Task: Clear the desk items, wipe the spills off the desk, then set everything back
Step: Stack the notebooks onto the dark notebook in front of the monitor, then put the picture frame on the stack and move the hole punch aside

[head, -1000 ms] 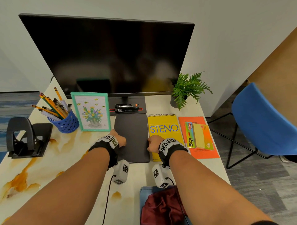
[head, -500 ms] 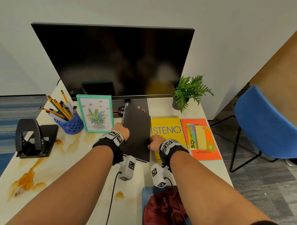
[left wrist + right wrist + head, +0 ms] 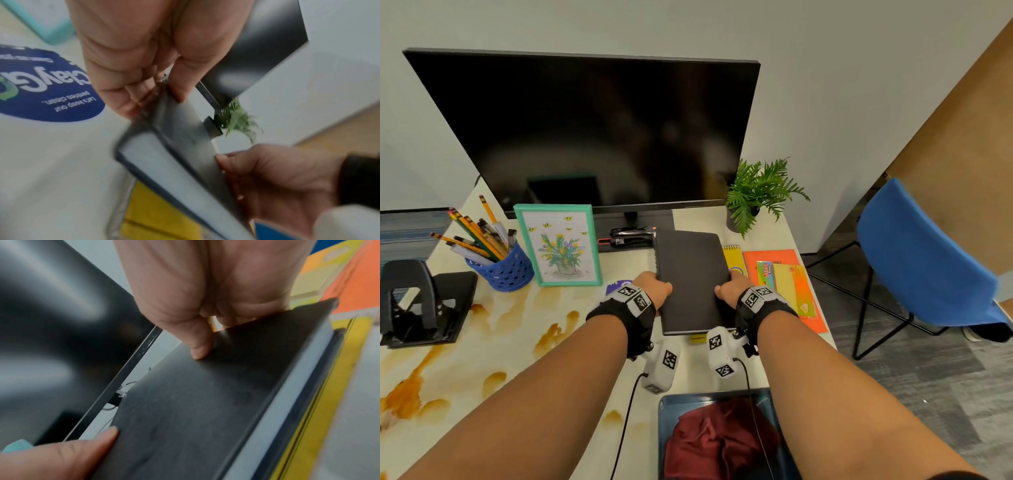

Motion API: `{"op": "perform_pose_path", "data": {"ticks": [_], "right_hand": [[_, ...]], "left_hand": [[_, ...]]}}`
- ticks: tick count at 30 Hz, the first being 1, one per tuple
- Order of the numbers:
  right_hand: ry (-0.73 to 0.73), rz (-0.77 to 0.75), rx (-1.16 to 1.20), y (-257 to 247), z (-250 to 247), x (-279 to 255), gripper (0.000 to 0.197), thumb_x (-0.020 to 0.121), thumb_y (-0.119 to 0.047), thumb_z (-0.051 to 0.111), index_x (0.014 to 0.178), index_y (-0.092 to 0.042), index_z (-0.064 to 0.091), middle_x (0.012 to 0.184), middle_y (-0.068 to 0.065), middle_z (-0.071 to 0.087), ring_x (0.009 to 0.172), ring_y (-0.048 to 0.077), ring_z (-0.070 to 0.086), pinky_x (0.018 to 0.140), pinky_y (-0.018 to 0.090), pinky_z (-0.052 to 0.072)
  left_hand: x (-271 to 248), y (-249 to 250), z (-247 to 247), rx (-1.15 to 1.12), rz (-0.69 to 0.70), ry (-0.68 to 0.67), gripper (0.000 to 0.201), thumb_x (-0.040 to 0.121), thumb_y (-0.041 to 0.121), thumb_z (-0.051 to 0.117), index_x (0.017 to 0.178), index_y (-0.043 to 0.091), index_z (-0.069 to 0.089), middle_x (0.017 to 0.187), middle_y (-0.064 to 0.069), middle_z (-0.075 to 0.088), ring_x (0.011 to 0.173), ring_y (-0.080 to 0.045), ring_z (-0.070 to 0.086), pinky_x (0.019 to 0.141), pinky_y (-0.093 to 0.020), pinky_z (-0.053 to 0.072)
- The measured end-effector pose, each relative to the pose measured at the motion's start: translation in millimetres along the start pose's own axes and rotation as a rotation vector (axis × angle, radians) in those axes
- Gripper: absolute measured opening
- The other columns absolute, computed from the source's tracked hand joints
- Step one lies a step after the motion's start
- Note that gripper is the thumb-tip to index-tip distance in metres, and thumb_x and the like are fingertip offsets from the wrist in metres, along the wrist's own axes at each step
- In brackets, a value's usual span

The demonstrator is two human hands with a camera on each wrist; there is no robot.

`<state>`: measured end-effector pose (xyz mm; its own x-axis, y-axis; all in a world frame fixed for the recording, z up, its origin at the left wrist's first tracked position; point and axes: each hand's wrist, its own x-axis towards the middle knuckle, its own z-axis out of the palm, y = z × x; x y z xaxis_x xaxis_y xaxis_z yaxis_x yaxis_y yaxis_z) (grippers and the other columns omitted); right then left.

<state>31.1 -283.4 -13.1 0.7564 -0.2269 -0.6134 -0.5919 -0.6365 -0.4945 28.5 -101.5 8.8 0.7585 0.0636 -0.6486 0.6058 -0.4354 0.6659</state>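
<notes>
A black spiral notebook (image 3: 691, 281) hangs lifted above the desk, partly over the yellow steno pad (image 3: 732, 257). My left hand (image 3: 654, 289) grips its left edge and my right hand (image 3: 732, 291) grips its right edge, thumbs on the cover. The left wrist view shows the left hand (image 3: 144, 78) pinching the notebook (image 3: 185, 146), with white page edges showing. In the right wrist view the right hand (image 3: 197, 340) has its thumb pressed on the black cover (image 3: 205, 402). Brown spills (image 3: 551, 335) stain the white desk at left.
A blue sticker (image 3: 616, 286) lies on the desk by my left hand. Also here: picture frame (image 3: 558, 245), pencil cup (image 3: 503, 267), hole punch (image 3: 417, 305), stapler (image 3: 630, 236), plant (image 3: 760, 192), monitor (image 3: 599, 130), orange folder (image 3: 770, 255) with sticky notes (image 3: 763, 274), near tray (image 3: 664, 428) holding maroon cloth, blue chair (image 3: 921, 257).
Both hands picked the black notebook up from flat on the desk, tilted it, and carried it right over the steno pad. The blue sticker beneath it came into view.
</notes>
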Motion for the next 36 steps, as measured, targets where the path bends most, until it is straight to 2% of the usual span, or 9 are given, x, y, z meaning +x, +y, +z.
{"op": "perform_pose_path", "data": {"ticks": [7, 11, 13, 15, 18, 22, 30, 32, 36], "right_hand": [[0.072, 0.038, -0.057, 28, -16, 11, 0.043, 0.083, -0.015, 0.055, 0.126, -0.01, 0.053, 0.123, 0.013, 0.06, 0.113, 0.034, 0.057, 0.099, 0.04, 0.047], [0.025, 0.097, -0.177, 37, -29, 3, 0.032, 0.089, -0.012, 0.05, 0.12, -0.007, 0.053, 0.112, 0.012, 0.058, 0.1, 0.029, 0.056, 0.084, 0.032, 0.045], [0.017, 0.09, -0.213, 38, -29, 2, 0.035, 0.089, -0.013, 0.051, 0.124, -0.007, 0.05, 0.116, 0.012, 0.058, 0.103, 0.029, 0.057, 0.084, 0.031, 0.045], [0.015, 0.072, -0.236, 34, -25, 2, 0.051, 0.087, -0.012, 0.054, 0.136, -0.01, 0.042, 0.121, 0.011, 0.057, 0.11, 0.029, 0.058, 0.093, 0.034, 0.049], [-0.06, 0.045, -0.348, 32, -21, -3, 0.083, 0.086, -0.011, 0.052, 0.153, -0.031, 0.007, 0.139, 0.011, 0.043, 0.123, 0.032, 0.05, 0.102, 0.043, 0.045], [-0.092, 0.045, -0.487, 38, -20, -5, 0.086, 0.087, -0.011, 0.047, 0.151, -0.042, -0.001, 0.145, 0.013, 0.031, 0.129, 0.035, 0.042, 0.105, 0.048, 0.041], [-0.078, 0.042, -0.492, 36, -18, -2, 0.083, 0.088, -0.015, 0.049, 0.152, -0.038, 0.002, 0.145, 0.014, 0.032, 0.128, 0.036, 0.044, 0.105, 0.049, 0.042], [-0.035, 0.034, -0.46, 35, -16, -4, 0.074, 0.089, -0.018, 0.05, 0.151, -0.032, 0.014, 0.144, 0.012, 0.03, 0.127, 0.037, 0.042, 0.105, 0.049, 0.041], [0.086, -0.06, -0.448, 28, -16, -11, 0.056, 0.089, -0.027, 0.053, 0.142, -0.027, 0.036, 0.144, 0.012, 0.03, 0.127, 0.038, 0.041, 0.105, 0.048, 0.041]], "left_hand": [[7, 3, 36, 0.274, 0.053, -0.067, 0.04, 0.08, 0.016, 0.067, 0.118, 0.008, 0.059, 0.115, -0.012, 0.065, 0.103, -0.032, 0.063, 0.087, -0.042, 0.056], [9, 2, 45, 0.419, 0.049, -0.123, 0.048, 0.078, 0.006, 0.066, 0.124, 0.007, 0.052, 0.119, -0.013, 0.061, 0.104, -0.033, 0.063, 0.085, -0.043, 0.057], [7, 3, 46, 0.405, 0.019, -0.156, 0.049, 0.08, 0.003, 0.064, 0.127, 0.008, 0.05, 0.122, -0.014, 0.059, 0.104, -0.034, 0.062, 0.083, -0.044, 0.058], [4, 4, 48, 0.356, -0.006, -0.181, 0.05, 0.083, 0.0, 0.062, 0.129, 0.01, 0.047, 0.126, -0.015, 0.055, 0.106, -0.036, 0.061, 0.081, -0.043, 0.058], [5, 3, 50, 0.32, -0.01, -0.199, 0.055, 0.083, -0.001, 0.062, 0.133, 0.012, 0.043, 0.129, -0.014, 0.053, 0.108, -0.035, 0.059, 0.08, -0.041, 0.058], [6, 2, 50, 0.293, 0.0, -0.228, 0.059, 0.084, 0.0, 0.064, 0.137, 0.013, 0.04, 0.135, -0.011, 0.049, 0.113, -0.033, 0.057, 0.081, -0.04, 0.058], [3, 0, 43, 0.26, 0.029, -0.212, 0.055, 0.088, 0.002, 0.06, 0.139, 0.011, 0.041, 0.136, -0.009, 0.049, 0.111, -0.028, 0.056, 0.09, -0.039, 0.054], [3, -1, 37, 0.297, 0.063, -0.181, 0.059, 0.089, 0.006, 0.059, 0.143, 0.011, 0.036, 0.133, -0.008, 0.049, 0.112, -0.026, 0.053, 0.093, -0.039, 0.053], [-3, -4, 23, 0.347, 0.098, -0.146, 0.069, 0.091, 0.013, 0.059, 0.15, 0.012, 0.024, 0.15, -0.007, 0.038, 0.132, -0.027, 0.045, 0.102, -0.039, 0.047]]}}
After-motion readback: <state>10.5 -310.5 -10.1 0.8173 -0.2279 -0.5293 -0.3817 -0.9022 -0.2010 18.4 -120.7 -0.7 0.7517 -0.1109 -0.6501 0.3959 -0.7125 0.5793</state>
